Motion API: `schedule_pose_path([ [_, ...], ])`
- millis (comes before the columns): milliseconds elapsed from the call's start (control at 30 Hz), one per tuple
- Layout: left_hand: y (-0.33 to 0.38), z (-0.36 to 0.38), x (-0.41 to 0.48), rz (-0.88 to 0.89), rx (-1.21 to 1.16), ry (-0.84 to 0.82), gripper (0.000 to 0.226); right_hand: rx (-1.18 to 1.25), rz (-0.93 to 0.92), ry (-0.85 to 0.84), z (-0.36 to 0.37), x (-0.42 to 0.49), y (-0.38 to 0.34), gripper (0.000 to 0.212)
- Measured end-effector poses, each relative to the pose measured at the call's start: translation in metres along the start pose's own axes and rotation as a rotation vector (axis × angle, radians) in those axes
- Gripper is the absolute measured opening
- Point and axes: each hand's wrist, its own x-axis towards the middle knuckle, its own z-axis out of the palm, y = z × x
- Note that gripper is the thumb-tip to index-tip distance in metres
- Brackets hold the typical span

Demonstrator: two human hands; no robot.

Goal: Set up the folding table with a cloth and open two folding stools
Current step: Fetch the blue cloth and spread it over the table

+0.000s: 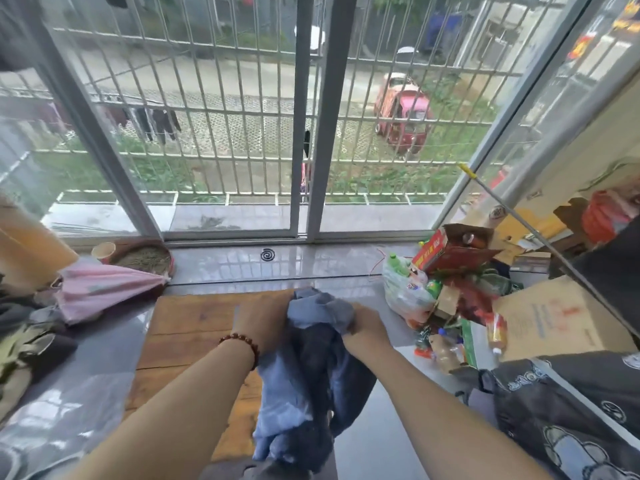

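Left grip (263,325) and right grip (367,332) clamp the bunched cloth (304,368) over the desk (194,327); judged soft, light and limp, it should be retaken at two corners.

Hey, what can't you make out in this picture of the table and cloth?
Head view, fingers of the left hand and right hand: buried in the bunched blue cloth.
Full shape of the cloth: crumpled.
Legs of the wooden table: hidden under its top; near edge covered by arms and cloth.
Print on the cardboard box: blurred.
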Motion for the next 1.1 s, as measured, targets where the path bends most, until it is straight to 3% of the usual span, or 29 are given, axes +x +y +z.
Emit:
schedule_pose_path([
  [267,-0.039,-0.017,0.036,-0.133,-0.040,-0.081,0.027,-0.127,-0.128,-0.121,-0.010,0.057,-0.048,0.021],
  [533,-0.093,-0.025,0.032,-0.268,0.102,0.023,0.020,-0.232,-0.352,-0.232,-0.001,0.084,-0.112,0.016],
  [667,-0.117,-0.006,0.035,-0.393,-0.036,0.018,0.007,-0.300,-0.440,-0.278,0.034,0.127,-0.117,0.009],
  [867,-0.101,-0.005,0.022,-0.751,-0.131,0.102,0.035,-0.316,-0.739,-0.449,0.018,0.132,-0.160,0.025],
  [1000,-0.070,-0.009,0.010,-1.033,-0.279,0.129,0.037,-0.335,-0.909,-0.543,0.021,0.144,-0.167,0.030],
  [1100,-0.041,-0.006,-0.001,-1.195,-0.236,0.162,0.036,-0.403,-1.052,-0.650,0.024,0.147,-0.167,0.025],
])
